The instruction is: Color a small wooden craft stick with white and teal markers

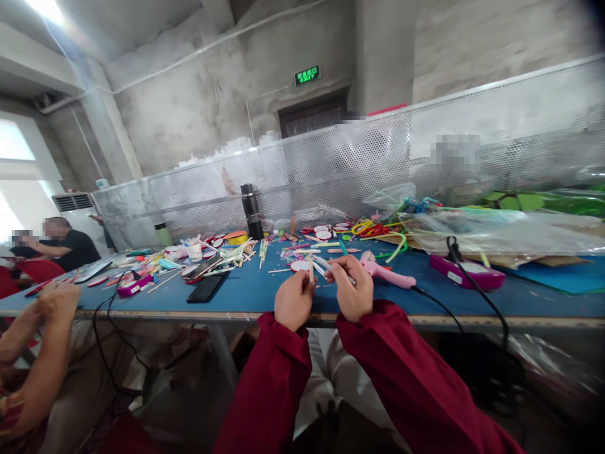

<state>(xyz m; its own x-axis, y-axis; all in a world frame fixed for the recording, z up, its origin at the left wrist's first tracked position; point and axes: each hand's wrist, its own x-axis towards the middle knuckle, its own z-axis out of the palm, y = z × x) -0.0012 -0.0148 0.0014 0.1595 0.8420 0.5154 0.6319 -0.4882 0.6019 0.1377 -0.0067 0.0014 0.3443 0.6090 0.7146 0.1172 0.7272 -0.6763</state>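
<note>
Close to the table's front edge, my left hand (pixel 293 297) is closed on a short pale wooden stick (pixel 311 270), which points upward. Just to its right, my right hand (pixel 352 289) grips a slim whitish pen (pixel 323 260); its tip points left toward the stick. Whether the tip touches the stick I cannot tell. A pink hot glue gun (pixel 388 274) lies beside my right hand, its black cord running off the edge. Behind both hands are small pink and white craft pieces and pens (pixel 306 247).
On the blue tabletop (pixel 255 287) are a black phone (pixel 207 287), a black thermos (pixel 252 211), stick piles (pixel 239 252) and purple boxes (pixel 466 272) with cords. Plastic bags (pixel 510 230) cover the right. A mesh partition (pixel 302 170) stands behind. Another person's hands (pixel 59 299) are at left.
</note>
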